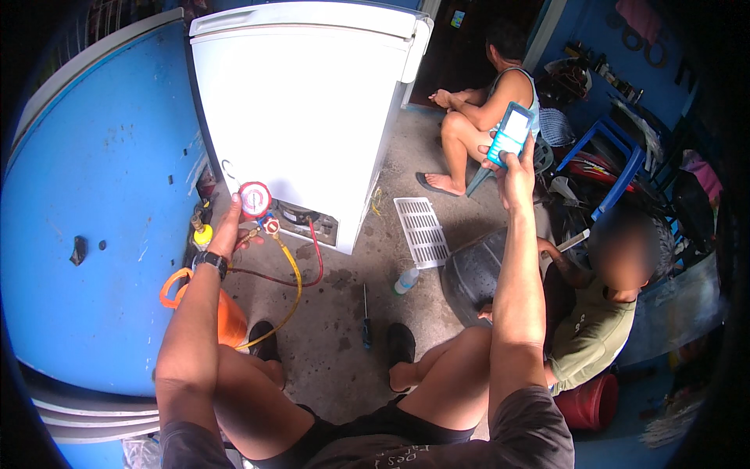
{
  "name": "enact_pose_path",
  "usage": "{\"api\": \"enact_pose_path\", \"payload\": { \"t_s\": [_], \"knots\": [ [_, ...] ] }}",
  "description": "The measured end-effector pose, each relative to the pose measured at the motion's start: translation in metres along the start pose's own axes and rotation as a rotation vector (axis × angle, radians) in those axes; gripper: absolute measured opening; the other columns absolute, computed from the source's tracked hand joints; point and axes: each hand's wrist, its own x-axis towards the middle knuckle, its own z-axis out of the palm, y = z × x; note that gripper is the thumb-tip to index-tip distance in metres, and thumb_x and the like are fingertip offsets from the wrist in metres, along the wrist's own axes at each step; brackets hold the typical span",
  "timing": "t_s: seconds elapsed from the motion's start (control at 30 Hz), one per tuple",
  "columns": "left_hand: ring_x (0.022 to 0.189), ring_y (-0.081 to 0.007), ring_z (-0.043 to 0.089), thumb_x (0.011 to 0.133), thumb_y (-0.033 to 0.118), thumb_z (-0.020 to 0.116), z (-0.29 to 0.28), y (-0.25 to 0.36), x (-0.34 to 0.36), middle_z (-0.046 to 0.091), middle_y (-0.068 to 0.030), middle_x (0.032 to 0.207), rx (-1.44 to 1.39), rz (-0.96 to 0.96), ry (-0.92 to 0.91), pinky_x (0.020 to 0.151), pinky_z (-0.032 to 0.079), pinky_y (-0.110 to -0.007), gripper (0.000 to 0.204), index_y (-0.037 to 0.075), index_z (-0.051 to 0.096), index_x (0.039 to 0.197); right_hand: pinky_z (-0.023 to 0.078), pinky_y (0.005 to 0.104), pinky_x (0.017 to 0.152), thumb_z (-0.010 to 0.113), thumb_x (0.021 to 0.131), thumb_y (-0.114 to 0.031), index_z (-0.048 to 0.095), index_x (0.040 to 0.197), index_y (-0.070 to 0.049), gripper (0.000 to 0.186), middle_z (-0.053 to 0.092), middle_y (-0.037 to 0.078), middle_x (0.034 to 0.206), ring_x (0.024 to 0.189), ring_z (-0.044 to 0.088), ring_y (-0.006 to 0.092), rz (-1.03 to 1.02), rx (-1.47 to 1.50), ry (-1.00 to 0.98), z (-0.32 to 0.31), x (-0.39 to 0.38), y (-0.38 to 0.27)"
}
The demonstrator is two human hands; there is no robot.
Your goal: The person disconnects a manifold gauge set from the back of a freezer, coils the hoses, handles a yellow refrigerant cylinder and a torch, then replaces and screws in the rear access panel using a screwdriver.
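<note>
My left hand [226, 232] is closed around a red-rimmed pressure gauge [255, 201] with a valve, beside the lower part of a white chest freezer [301, 105]. From the gauge a yellow hose [298, 285] curves down toward an orange gas cylinder [228, 319]. A red hose [319, 254] loops up into the freezer's uncovered bottom recess [301, 217], where a dark compressor partly shows. Raised at the right, my right hand [517, 173] grips a blue keypad phone [511, 134]. Its thumb lies on the keys and the screen is lit.
A screwdriver [366, 324], a small bottle [406, 281] and a white slotted panel [421, 231] lie or stand on the concrete floor. One person [500, 90] sits at the back; another [601, 328] is close on my right, by a black drum [473, 273]. A blue panel [101, 203] borders the left.
</note>
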Motion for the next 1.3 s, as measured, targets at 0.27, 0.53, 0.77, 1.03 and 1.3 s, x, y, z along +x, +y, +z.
{"api": "enact_pose_path", "payload": {
  "t_s": [0.27, 0.53, 0.77, 1.03, 1.3],
  "knots": [
    [0.066, -0.0227, 0.071, 0.09, 0.08, 0.033, 0.001, 0.0003, -0.0015, 0.054, -0.0224, 0.136, -0.013, -0.008, 0.025, 0.041, 0.036, -0.022, 0.093, 0.002, 0.046, 0.139, 0.056, 0.0343, 0.067, 0.035, 0.087, 0.007, 0.002, 0.157, -0.014, 0.081, 0.055, 0.021, 0.126, 0.094, 0.069, 0.0299, 0.001, -0.016, -0.014, 0.0016, 0.0006, -0.0001],
    [0.067, -0.0218, 0.071, 0.09, 0.08, 0.032, 0.0024, 0.002, -0.0037, 0.055, -0.0215, 0.137, -0.008, -0.002, 0.027, 0.041, 0.037, -0.021, 0.094, 0.001, 0.047, 0.138, 0.056, 0.0347, 0.066, 0.035, 0.088, 0.006, 0.003, 0.157, -0.014, 0.079, 0.056, 0.021, 0.126, 0.093, 0.069, 0.0295, 0.006, -0.014, 0.006, 0.0022, 0.0009, 0.0002],
    [0.068, -0.0227, 0.071, 0.09, 0.081, 0.033, 0.0027, 0.0022, -0.0033, 0.055, -0.0206, 0.137, -0.012, -0.005, 0.016, 0.041, 0.036, -0.021, 0.094, 0.001, 0.047, 0.138, 0.058, 0.0382, 0.07, 0.032, 0.088, 0.004, 0.004, 0.158, -0.013, 0.077, 0.055, 0.024, 0.128, 0.098, 0.068, 0.0346, 0.011, 0.047, -0.035, -0.0003, 0.0004, -0.0014],
    [0.066, -0.0218, 0.07, 0.086, 0.084, 0.035, 0.0028, -0.0005, -0.001, 0.059, -0.0173, 0.13, 0.007, -0.009, 0.053, 0.041, 0.036, -0.022, 0.094, 0.007, 0.048, 0.138, 0.059, 0.0408, 0.075, 0.03, 0.089, 0.004, 0.005, 0.158, -0.014, 0.076, 0.055, 0.024, 0.129, 0.104, 0.067, 0.0385, 0.005, 0.086, -0.061, 0.0011, 0.0011, 0.0006],
    [0.065, -0.0231, 0.071, 0.089, 0.081, 0.035, 0.0017, 0.0014, -0.0029, 0.055, -0.0193, 0.137, -0.033, -0.014, 0.017, 0.043, 0.037, -0.024, 0.093, 0.004, 0.044, 0.14, 0.057, 0.0368, 0.073, 0.037, 0.087, 0.006, 0.009, 0.156, -0.01, 0.075, 0.055, 0.021, 0.126, 0.102, 0.068, 0.0357, 0.008, 0.001, -0.039, -0.0002, -0.0001, 0.0007]
  ]
}}
